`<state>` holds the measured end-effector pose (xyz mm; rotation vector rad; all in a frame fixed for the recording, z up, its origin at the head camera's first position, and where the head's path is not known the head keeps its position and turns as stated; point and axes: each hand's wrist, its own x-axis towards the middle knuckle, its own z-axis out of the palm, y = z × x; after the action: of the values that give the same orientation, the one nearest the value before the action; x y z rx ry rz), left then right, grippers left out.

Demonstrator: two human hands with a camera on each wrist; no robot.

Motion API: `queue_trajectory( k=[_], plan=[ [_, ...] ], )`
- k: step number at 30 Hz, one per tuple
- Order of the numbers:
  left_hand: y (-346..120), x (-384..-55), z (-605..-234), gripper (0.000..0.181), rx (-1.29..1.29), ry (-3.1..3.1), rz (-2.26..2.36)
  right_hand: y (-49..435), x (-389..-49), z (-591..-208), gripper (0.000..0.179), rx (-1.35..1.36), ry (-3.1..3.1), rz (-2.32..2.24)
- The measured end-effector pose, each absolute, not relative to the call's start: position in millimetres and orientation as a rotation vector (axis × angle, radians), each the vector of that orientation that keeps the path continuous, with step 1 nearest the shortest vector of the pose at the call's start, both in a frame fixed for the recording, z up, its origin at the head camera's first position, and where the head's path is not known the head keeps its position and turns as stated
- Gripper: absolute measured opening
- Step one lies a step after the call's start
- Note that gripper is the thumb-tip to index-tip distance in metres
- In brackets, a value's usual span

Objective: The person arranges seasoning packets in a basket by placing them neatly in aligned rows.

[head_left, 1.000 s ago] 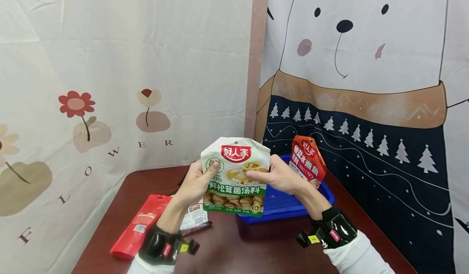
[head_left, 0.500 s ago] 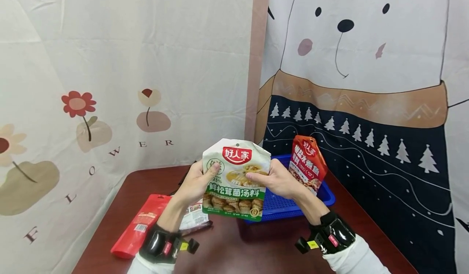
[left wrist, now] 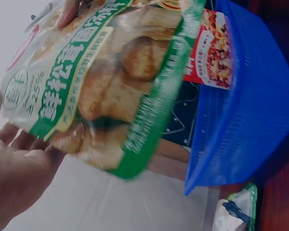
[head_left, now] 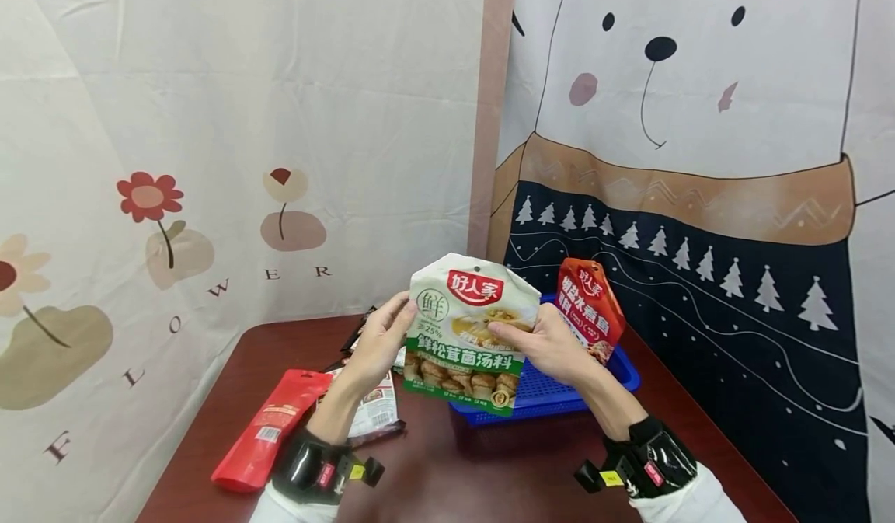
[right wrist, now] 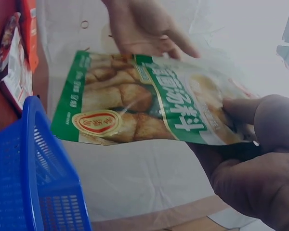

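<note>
My right hand [head_left: 552, 346] pinches the right side of a white-and-green mushroom soup seasoning pouch [head_left: 464, 336], thumb across its front. The pouch is held up over the table, its printed face toward the head camera and its lower edge overlapping the blue basket. At its left edge is my left hand [head_left: 377, 344], the thumb off the printed front. In the right wrist view the left hand [right wrist: 144, 29] shows spread fingers beside the pouch, with the thumb apart from it. Part of the left fingers is hidden behind the pouch.
A blue plastic basket [head_left: 566, 402] stands right of centre, with an orange-red seasoning pouch [head_left: 589, 309] leaning upright in it. On the left of the table lie a red pouch [head_left: 269, 434] and a white packet [head_left: 377, 410]. A printed curtain [head_left: 391, 119] hangs behind.
The seasoning pouch has shifted right and tilted, its right side lower. My left thumb has come off its front, while the right hand keeps its pinch.
</note>
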<state>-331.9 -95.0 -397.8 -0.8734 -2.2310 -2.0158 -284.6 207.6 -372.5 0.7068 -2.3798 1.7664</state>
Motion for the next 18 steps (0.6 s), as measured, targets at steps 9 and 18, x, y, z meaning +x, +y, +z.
queue_trajectory(
  k=[9,18],
  plan=[
    [-81.0,-343.6,-438.8,0.043,-0.543,-2.173,-2.096,228.1,-269.9,-370.7,0.042,0.355,-2.235,1.702],
    [-62.6,-349.4,-477.6,0.069,-0.399,-2.301,-2.054,242.9,-272.7,-372.6,0.042,0.101,-2.188,1.446]
  ],
)
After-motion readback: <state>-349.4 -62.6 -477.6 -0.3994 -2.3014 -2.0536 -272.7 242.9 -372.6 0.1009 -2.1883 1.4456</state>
